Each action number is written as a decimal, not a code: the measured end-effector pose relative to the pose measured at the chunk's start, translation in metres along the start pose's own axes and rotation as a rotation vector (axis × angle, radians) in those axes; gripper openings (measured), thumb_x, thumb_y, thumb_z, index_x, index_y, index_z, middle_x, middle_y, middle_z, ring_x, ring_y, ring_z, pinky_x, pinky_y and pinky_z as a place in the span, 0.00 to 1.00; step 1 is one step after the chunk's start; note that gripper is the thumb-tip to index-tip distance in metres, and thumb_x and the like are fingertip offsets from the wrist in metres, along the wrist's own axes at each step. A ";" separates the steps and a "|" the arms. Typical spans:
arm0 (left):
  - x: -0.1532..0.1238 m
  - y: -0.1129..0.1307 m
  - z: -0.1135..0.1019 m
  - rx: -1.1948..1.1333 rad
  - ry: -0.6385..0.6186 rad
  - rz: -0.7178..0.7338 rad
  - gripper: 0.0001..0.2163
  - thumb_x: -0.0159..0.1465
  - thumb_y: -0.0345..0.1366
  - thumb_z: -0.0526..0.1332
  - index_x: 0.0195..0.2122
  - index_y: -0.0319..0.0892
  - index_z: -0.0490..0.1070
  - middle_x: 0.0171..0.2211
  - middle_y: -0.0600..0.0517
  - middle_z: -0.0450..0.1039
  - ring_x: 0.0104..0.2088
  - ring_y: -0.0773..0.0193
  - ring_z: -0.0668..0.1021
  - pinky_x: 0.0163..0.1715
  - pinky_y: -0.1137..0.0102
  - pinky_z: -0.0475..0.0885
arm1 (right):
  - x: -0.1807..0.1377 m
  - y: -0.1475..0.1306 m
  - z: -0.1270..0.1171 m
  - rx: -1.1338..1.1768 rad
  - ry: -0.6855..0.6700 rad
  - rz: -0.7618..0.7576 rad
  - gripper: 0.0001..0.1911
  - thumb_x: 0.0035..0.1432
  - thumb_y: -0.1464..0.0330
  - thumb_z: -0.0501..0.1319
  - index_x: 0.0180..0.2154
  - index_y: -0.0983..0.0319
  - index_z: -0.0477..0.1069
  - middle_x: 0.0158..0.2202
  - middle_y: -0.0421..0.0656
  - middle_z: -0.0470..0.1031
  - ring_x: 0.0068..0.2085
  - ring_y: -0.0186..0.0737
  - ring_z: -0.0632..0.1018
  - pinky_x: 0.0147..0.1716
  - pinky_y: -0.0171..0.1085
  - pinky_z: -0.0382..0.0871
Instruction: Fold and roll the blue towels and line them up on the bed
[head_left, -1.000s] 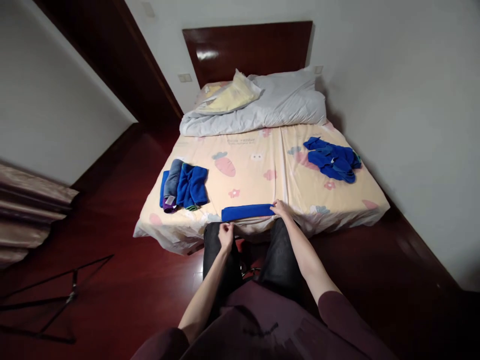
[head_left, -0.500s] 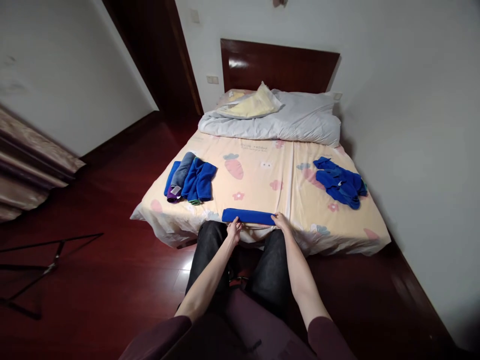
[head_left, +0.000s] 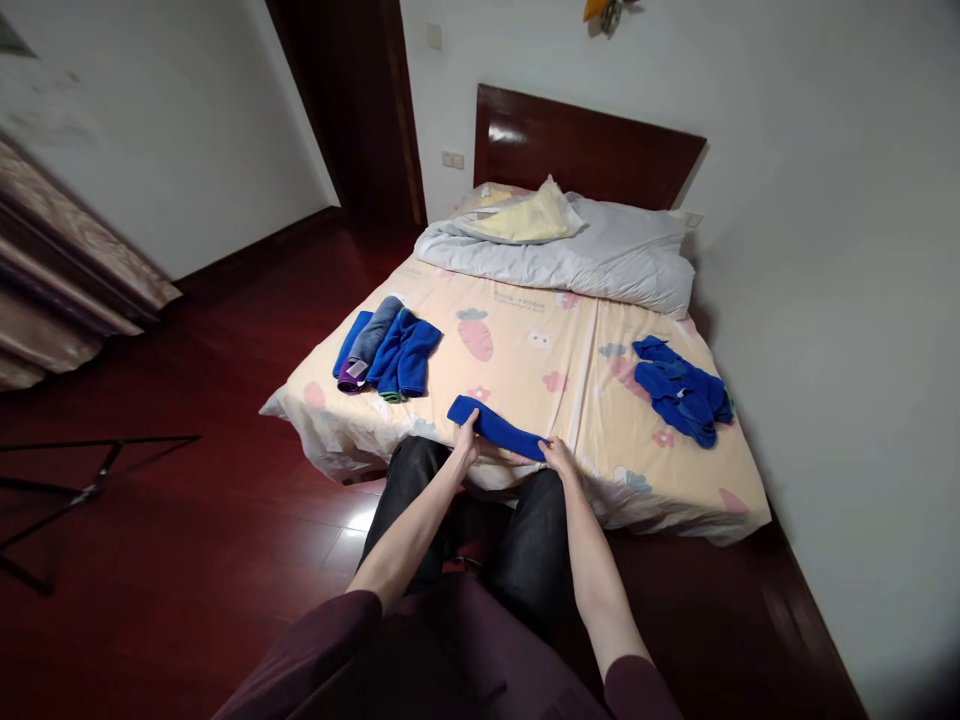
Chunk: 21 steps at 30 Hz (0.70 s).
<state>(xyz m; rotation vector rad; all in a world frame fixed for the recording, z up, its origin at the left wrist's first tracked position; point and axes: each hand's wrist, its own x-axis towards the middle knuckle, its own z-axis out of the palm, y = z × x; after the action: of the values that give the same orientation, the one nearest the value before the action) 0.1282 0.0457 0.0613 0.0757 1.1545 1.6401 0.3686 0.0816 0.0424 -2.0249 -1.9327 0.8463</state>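
A long blue strip of folded cloth (head_left: 504, 431) spans both my hands at the near edge of the bed. My left hand (head_left: 466, 440) grips it toward its left end, thumb on top. At the right end, my right hand (head_left: 556, 455) pinches the corner. The strip slants, its left end farther up the bed than its right. To the left lie rolled and folded cloths: a grey-blue roll (head_left: 376, 332), a purple one (head_left: 352, 374) and blue ones (head_left: 406, 356). A crumpled heap of blue cloth (head_left: 681, 390) rests on the right.
The bed (head_left: 517, 340) has a peach sheet with carrot prints. A grey quilt (head_left: 622, 245) and a pale yellow cloth (head_left: 529, 216) lie near the dark headboard (head_left: 577, 145). Black stand legs (head_left: 94, 480) are on the floor at left, below a curtain (head_left: 67, 270).
The blue folded cloth has gone from nearly level to slanted, its left end lifted and bent. My left hand has moved up the bed slightly with it. The view has shifted and tilted.
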 end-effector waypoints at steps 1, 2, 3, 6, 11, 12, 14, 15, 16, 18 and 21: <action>0.000 0.005 0.006 -0.002 -0.006 0.022 0.21 0.52 0.41 0.77 0.44 0.47 0.73 0.39 0.50 0.79 0.43 0.61 0.79 0.43 0.68 0.73 | -0.002 -0.001 -0.002 -0.005 0.008 -0.007 0.16 0.64 0.62 0.61 0.50 0.59 0.77 0.42 0.46 0.83 0.50 0.47 0.82 0.46 0.37 0.74; 0.000 0.011 0.012 -0.001 -0.018 0.040 0.21 0.52 0.41 0.77 0.45 0.46 0.74 0.40 0.50 0.79 0.45 0.60 0.79 0.44 0.67 0.73 | -0.004 -0.002 -0.003 -0.013 0.015 -0.009 0.17 0.63 0.63 0.62 0.52 0.59 0.77 0.44 0.48 0.82 0.52 0.48 0.81 0.48 0.38 0.74; 0.000 0.017 0.018 0.003 -0.037 0.050 0.21 0.51 0.40 0.78 0.44 0.45 0.75 0.42 0.49 0.80 0.46 0.59 0.79 0.45 0.66 0.73 | -0.006 -0.004 -0.005 -0.021 0.028 -0.009 0.19 0.62 0.64 0.62 0.54 0.60 0.76 0.47 0.50 0.82 0.55 0.50 0.80 0.50 0.39 0.74; -0.002 0.038 0.035 0.017 -0.123 0.060 0.22 0.46 0.36 0.80 0.42 0.42 0.77 0.42 0.46 0.80 0.46 0.55 0.80 0.46 0.63 0.73 | -0.007 -0.014 -0.010 -0.016 0.085 -0.087 0.30 0.57 0.67 0.65 0.62 0.60 0.70 0.59 0.54 0.74 0.64 0.53 0.74 0.61 0.44 0.69; -0.008 0.086 0.056 0.210 -0.436 0.253 0.20 0.47 0.39 0.80 0.39 0.39 0.79 0.41 0.43 0.81 0.41 0.54 0.80 0.46 0.62 0.75 | 0.003 -0.070 -0.013 0.216 0.072 -0.429 0.41 0.50 0.67 0.68 0.66 0.59 0.64 0.68 0.51 0.67 0.69 0.50 0.68 0.67 0.47 0.64; -0.009 0.098 0.057 0.276 -0.483 0.295 0.20 0.47 0.38 0.80 0.39 0.38 0.79 0.40 0.43 0.80 0.41 0.54 0.80 0.45 0.61 0.75 | 0.007 -0.087 -0.011 0.269 0.065 -0.465 0.41 0.50 0.66 0.69 0.65 0.59 0.64 0.67 0.52 0.69 0.68 0.50 0.70 0.66 0.48 0.66; -0.010 0.124 0.059 0.401 -0.538 0.360 0.20 0.47 0.36 0.80 0.40 0.38 0.79 0.38 0.44 0.80 0.40 0.52 0.80 0.44 0.61 0.76 | 0.014 -0.121 -0.006 0.340 0.052 -0.522 0.36 0.50 0.66 0.69 0.61 0.59 0.68 0.61 0.51 0.75 0.62 0.51 0.75 0.62 0.49 0.71; -0.010 0.137 0.057 0.462 -0.561 0.396 0.20 0.47 0.36 0.80 0.40 0.38 0.79 0.38 0.44 0.80 0.40 0.52 0.80 0.44 0.60 0.77 | 0.018 -0.138 -0.001 0.356 0.051 -0.547 0.32 0.50 0.66 0.69 0.58 0.60 0.71 0.58 0.50 0.78 0.59 0.52 0.78 0.60 0.50 0.73; -0.010 0.151 0.055 0.523 -0.582 0.440 0.20 0.47 0.36 0.79 0.41 0.37 0.79 0.37 0.45 0.80 0.40 0.52 0.80 0.44 0.60 0.77 | 0.023 -0.154 0.004 0.361 0.056 -0.570 0.29 0.50 0.65 0.70 0.55 0.60 0.73 0.54 0.50 0.80 0.55 0.52 0.80 0.58 0.50 0.74; -0.007 0.178 0.047 0.646 -0.612 0.541 0.20 0.49 0.38 0.77 0.43 0.37 0.78 0.39 0.46 0.79 0.41 0.53 0.80 0.47 0.60 0.76 | 0.030 -0.183 0.016 0.367 0.076 -0.603 0.25 0.50 0.64 0.71 0.50 0.61 0.75 0.49 0.49 0.81 0.51 0.52 0.81 0.55 0.51 0.75; -0.002 0.215 0.025 0.802 -0.578 0.653 0.20 0.54 0.41 0.72 0.44 0.37 0.77 0.41 0.47 0.79 0.42 0.55 0.79 0.49 0.61 0.76 | 0.038 -0.221 0.040 0.399 0.068 -0.652 0.23 0.49 0.63 0.72 0.48 0.62 0.75 0.46 0.49 0.82 0.48 0.51 0.81 0.54 0.50 0.76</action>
<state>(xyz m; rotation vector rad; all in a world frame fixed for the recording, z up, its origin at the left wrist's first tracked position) -0.0092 0.0708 0.2266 1.4642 1.3102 1.4096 0.1603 0.1341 0.1170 -1.0834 -1.9928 0.8754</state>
